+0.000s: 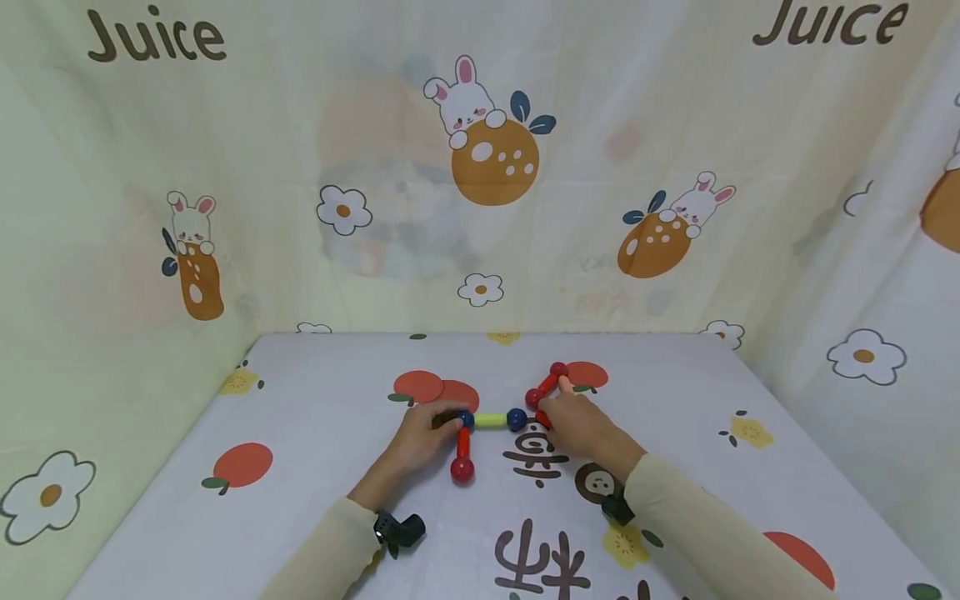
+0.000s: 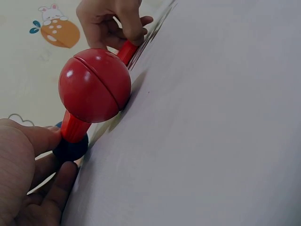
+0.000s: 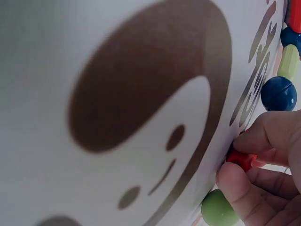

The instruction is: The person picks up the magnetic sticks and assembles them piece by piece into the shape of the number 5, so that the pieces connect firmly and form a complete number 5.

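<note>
My left hand (image 1: 420,435) pinches a blue ball (image 1: 467,419) of a ball-and-rod toy. From that ball a yellow-green rod (image 1: 491,421) runs right to a second blue ball (image 1: 516,419), and a red rod (image 1: 462,443) leads toward me to a red ball (image 1: 462,471). My right hand (image 1: 583,423) holds a short red rod (image 3: 241,159) between thumb and fingers. Beyond it another red rod (image 1: 549,384) joins two red balls, the nearer (image 1: 533,398) beside my fingers and the farther (image 1: 558,369). A green ball (image 3: 219,208) shows under my right hand; its joint is hidden.
All pieces lie on a white cloth (image 1: 337,500) printed with fruit, flowers and brown characters. A patterned curtain (image 1: 397,267) stands along the back, with more at both sides. Each wrist wears a small black camera, such as the left camera (image 1: 399,532).
</note>
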`<action>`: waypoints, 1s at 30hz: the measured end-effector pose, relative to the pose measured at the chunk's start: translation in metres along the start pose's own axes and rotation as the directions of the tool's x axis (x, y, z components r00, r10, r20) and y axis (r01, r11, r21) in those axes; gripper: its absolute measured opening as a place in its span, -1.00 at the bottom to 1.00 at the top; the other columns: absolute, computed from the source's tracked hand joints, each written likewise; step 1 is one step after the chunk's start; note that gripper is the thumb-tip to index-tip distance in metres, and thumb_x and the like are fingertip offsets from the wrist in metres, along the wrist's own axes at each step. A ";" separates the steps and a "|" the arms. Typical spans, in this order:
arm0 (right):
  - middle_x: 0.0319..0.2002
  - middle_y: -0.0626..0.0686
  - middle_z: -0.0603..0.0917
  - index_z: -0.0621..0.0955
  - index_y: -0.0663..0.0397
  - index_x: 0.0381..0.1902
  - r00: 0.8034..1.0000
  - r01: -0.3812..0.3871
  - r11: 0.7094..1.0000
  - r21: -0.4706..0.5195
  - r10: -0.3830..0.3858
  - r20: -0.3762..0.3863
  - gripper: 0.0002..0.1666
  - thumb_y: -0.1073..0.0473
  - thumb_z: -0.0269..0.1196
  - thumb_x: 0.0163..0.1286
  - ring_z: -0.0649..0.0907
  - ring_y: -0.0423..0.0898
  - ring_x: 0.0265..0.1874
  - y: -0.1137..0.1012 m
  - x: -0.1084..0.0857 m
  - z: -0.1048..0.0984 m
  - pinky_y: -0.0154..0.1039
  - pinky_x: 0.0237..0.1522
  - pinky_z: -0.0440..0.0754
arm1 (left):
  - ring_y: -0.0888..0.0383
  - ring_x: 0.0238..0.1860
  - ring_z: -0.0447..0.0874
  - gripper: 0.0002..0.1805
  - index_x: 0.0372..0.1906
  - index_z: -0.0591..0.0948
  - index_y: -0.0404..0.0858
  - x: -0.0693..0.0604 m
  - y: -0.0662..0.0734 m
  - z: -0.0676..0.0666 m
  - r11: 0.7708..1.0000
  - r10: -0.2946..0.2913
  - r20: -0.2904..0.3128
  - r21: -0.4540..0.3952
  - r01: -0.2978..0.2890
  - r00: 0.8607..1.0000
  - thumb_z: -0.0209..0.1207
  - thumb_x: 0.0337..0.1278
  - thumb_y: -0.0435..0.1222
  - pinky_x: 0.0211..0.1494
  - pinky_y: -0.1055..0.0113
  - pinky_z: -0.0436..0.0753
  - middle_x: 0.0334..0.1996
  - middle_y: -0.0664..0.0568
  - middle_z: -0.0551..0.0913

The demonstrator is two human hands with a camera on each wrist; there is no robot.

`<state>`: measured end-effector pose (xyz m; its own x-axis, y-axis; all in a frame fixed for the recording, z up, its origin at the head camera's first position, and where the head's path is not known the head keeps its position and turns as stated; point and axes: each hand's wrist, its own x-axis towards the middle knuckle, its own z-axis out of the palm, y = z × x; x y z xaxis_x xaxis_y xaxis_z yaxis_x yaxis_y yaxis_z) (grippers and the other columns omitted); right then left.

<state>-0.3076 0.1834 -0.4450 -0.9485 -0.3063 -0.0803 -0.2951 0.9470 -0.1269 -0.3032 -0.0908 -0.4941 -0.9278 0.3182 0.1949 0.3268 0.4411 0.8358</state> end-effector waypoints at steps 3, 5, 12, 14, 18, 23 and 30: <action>-0.23 0.07 0.63 0.65 0.12 0.14 1.000 0.000 1.000 -0.005 0.000 -0.003 -0.51 0.20 0.46 0.25 0.58 -0.10 -0.47 0.001 0.000 0.001 -0.33 -0.49 0.53 | 0.08 0.06 0.64 -0.64 0.23 0.65 -0.16 0.000 0.000 0.000 1.000 -0.006 -0.003 -0.001 0.006 1.000 0.21 0.40 -0.34 0.19 0.15 0.66 0.05 0.08 0.70; -0.25 0.06 0.63 0.66 0.12 0.12 1.000 -0.007 1.000 0.013 0.007 -0.002 -0.53 0.20 0.45 0.26 0.58 -0.09 -0.48 0.001 0.001 0.001 -0.32 -0.50 0.52 | 0.08 0.06 0.64 -0.64 0.23 0.65 -0.16 0.000 0.000 0.000 1.000 -0.008 -0.006 -0.003 0.008 1.000 0.21 0.40 -0.34 0.19 0.14 0.66 0.05 0.08 0.70; -0.43 0.02 0.58 0.67 0.15 -0.09 0.998 -0.057 0.996 0.069 0.055 0.034 -0.73 0.22 0.44 0.28 0.56 -0.09 -0.47 0.005 0.003 0.000 -0.31 -0.45 0.51 | 0.09 0.05 0.63 -0.65 0.22 0.66 -0.15 -0.001 -0.002 0.001 1.000 -0.007 -0.007 -0.002 0.007 1.000 0.21 0.39 -0.35 0.19 0.15 0.66 0.05 0.08 0.70; -0.45 0.02 0.58 0.68 0.15 -0.11 0.998 -0.058 0.996 0.072 0.056 0.040 -0.76 0.22 0.44 0.28 0.56 -0.09 -0.47 0.006 0.004 0.000 -0.31 -0.45 0.51 | 0.09 0.05 0.63 -0.65 0.22 0.66 -0.14 -0.001 -0.003 0.001 1.000 -0.007 -0.006 -0.003 0.007 1.000 0.21 0.39 -0.35 0.19 0.15 0.66 0.05 0.09 0.70; -0.39 0.02 0.63 0.73 0.16 -0.12 0.999 -0.043 0.990 0.136 0.040 0.022 -0.78 0.25 0.43 0.27 0.56 -0.09 -0.43 0.005 0.002 -0.006 -0.30 -0.43 0.54 | 0.08 0.07 0.63 -0.65 0.22 0.66 -0.14 -0.001 -0.004 0.001 1.000 -0.010 -0.007 -0.004 0.010 1.000 0.21 0.39 -0.35 0.20 0.14 0.66 0.05 0.09 0.70; -0.39 -0.01 0.67 0.76 0.18 -0.13 0.999 -0.015 0.974 0.227 0.022 -0.031 -0.78 0.26 0.43 0.25 0.56 -0.07 -0.35 0.002 -0.004 -0.013 -0.30 -0.42 0.58 | 0.07 0.09 0.63 -0.64 0.23 0.66 -0.15 -0.001 -0.002 0.001 1.000 -0.001 -0.008 0.003 0.001 1.000 0.21 0.39 -0.35 0.21 0.13 0.65 0.07 0.08 0.70; -0.36 -0.01 0.67 0.76 0.16 -0.12 0.996 -0.005 0.963 0.269 0.030 -0.087 -0.74 0.23 0.47 0.22 0.53 -0.05 -0.30 0.002 -0.007 -0.013 -0.30 -0.42 0.60 | 0.08 0.09 0.62 -0.65 0.23 0.66 -0.14 0.000 -0.001 0.002 1.000 -0.005 -0.014 0.020 0.005 1.000 0.20 0.40 -0.35 0.22 0.14 0.65 0.07 0.08 0.70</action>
<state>-0.3035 0.1891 -0.4314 -0.9633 -0.2683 0.0027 -0.2483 0.8876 -0.3879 -0.3027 -0.0899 -0.4954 -0.9318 0.3042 0.1981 0.3256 0.4593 0.8264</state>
